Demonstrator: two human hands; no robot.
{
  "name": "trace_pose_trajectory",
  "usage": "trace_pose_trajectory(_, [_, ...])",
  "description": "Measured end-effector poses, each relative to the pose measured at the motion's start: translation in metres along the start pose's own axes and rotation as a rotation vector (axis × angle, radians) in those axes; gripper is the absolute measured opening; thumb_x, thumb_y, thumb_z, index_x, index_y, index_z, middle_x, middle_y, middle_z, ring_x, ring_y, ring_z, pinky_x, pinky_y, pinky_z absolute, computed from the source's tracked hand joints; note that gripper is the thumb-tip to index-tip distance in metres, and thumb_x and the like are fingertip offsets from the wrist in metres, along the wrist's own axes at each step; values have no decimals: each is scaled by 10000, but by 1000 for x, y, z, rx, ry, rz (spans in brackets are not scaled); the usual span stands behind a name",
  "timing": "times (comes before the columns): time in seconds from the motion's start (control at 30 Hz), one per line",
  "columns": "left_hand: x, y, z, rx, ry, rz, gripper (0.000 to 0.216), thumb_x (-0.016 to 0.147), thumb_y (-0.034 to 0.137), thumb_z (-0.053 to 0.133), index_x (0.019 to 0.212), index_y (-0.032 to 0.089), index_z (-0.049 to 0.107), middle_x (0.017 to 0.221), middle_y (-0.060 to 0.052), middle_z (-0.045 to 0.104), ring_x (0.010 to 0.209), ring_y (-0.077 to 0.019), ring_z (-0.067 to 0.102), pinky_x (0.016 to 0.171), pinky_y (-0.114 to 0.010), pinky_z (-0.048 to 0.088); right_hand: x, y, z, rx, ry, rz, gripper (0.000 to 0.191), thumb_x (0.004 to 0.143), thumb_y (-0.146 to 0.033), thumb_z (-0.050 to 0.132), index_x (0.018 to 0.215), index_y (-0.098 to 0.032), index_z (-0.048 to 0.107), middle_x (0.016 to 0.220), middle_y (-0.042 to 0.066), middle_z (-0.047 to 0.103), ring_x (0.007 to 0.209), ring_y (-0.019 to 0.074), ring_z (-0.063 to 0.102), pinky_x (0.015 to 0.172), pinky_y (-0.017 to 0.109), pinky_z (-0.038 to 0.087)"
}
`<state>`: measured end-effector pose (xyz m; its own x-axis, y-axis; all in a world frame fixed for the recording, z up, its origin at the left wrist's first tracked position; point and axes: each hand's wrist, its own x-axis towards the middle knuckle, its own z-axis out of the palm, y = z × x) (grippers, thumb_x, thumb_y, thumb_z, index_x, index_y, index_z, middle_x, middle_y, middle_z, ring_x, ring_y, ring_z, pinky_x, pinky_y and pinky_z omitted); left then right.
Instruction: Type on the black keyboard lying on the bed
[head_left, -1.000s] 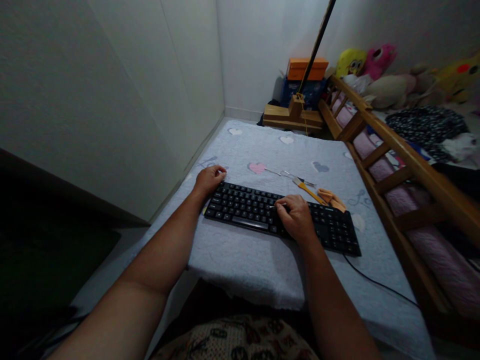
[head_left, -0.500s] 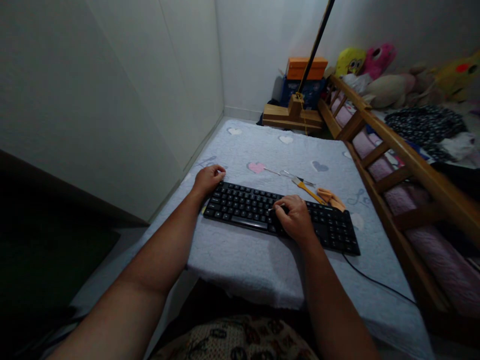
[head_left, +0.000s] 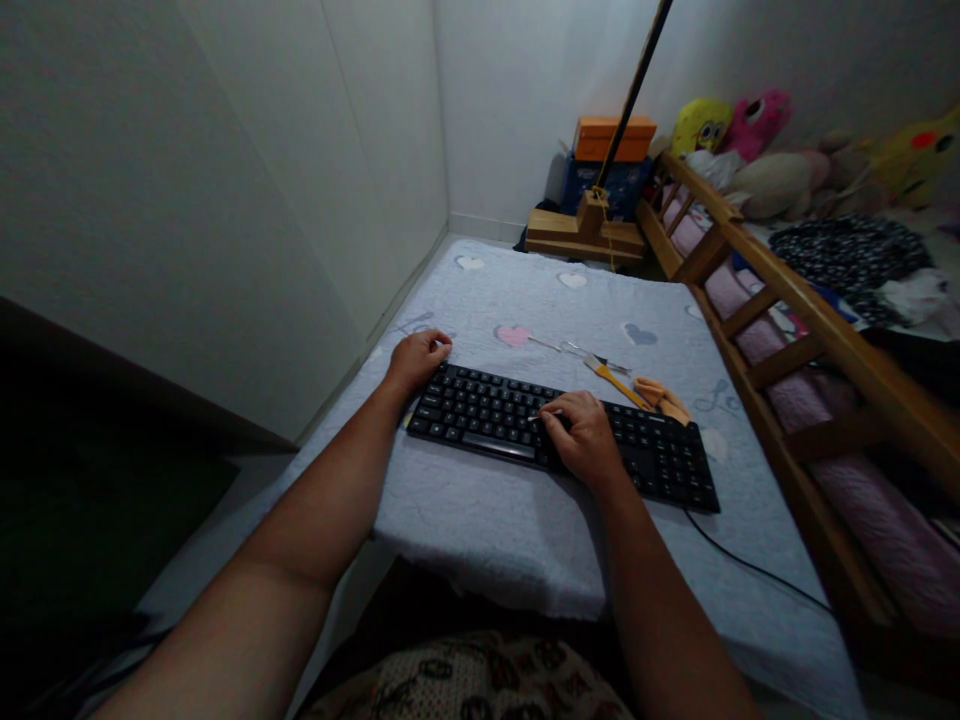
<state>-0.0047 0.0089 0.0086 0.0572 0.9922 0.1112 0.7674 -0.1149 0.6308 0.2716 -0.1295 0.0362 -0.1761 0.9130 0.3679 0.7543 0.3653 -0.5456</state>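
A black keyboard [head_left: 480,407] lies slightly askew on the cloth-covered table. My left hand [head_left: 417,361] rests at its far left corner, the fingers loosely curled round that corner; their undersides are hidden. Over the right half of the keys, my right hand [head_left: 582,436] pinches a thin cotton swab [head_left: 534,417], whose white tip pokes out to the left above the keys. Beyond the keyboard lie another cotton swab [head_left: 544,343], thin tweezers-like metal tools [head_left: 574,348], a brush with a yellow handle [head_left: 616,381] and a folded orange-tan cloth [head_left: 661,399].
A pale blue cloth with hearts [head_left: 480,500] covers the table. The keyboard cable [head_left: 757,570] trails off to the right. A wooden bed rail [head_left: 817,290] borders the right side, and a white panel [head_left: 360,170] the left. Boxes [head_left: 613,139] and a wooden stand [head_left: 585,235] are behind.
My right hand has shifted slightly left along the keys with the swab. My left hand and the keyboard stay in place.
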Motion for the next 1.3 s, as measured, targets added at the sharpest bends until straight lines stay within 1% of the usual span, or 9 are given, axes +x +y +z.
trace_pose_trajectory(0.23, [0,0,0,-8,-8,14,318,804,377,514,960,182,712,750,-26,646,672,-153,539,616,-266,358,0,-1,0,6,-6,-6,121,874,-191,578,802,-214,673,834,36,694,875,218,571,856,396,389])
trace_pose_trajectory(0.73, [-1,2,-1,5,-11,-4,328,800,376,511,970,183,714,740,-25,642,688,-159,550,625,-270,370,0,0,2,19,-9,-17,123,879,-196,581,832,-210,694,871,43,713,900,225,579,863,401,393])
trace_pose_trajectory(1.3, [1,-1,0,12,-13,0,330,798,387,520,982,187,708,765,-30,655,695,-162,551,619,-268,363,1,5,-5,-5,22,36,144,847,-194,532,753,-221,638,800,40,677,876,223,558,852,397,384])
